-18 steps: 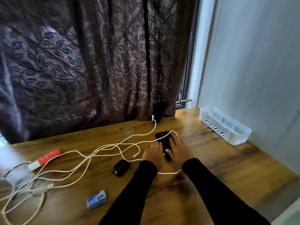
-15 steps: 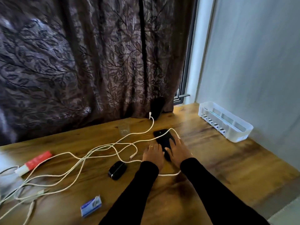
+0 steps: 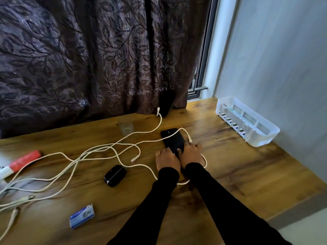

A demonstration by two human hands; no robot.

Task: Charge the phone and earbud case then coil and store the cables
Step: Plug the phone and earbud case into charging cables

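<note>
A black phone (image 3: 172, 139) lies flat on the wooden table (image 3: 230, 170), far of centre. My left hand (image 3: 167, 160) grips its near end from the left. My right hand (image 3: 192, 153) sits at the same end, with its fingers over a white cable (image 3: 185, 134) that crosses the phone and runs in under them. This cable loops around behind my right wrist and leads off left into a loose tangle of white cables (image 3: 79, 156). A free plug (image 3: 133, 159) lies left of my hands. The black earbud case (image 3: 115, 175) rests shut, left of my left forearm.
A white slotted basket (image 3: 247, 121) stands at the right by the wall. A small glass (image 3: 126, 127) is near the dark curtain. A red and white tube (image 3: 21, 162) lies far left, and a blue box (image 3: 81, 216) near the front edge. A cable plug (image 3: 158, 110) rises at the curtain.
My hands have drawn closer together at the phone's near end. The camera view has shifted a little; the phone, cables and earbud case have not moved.
</note>
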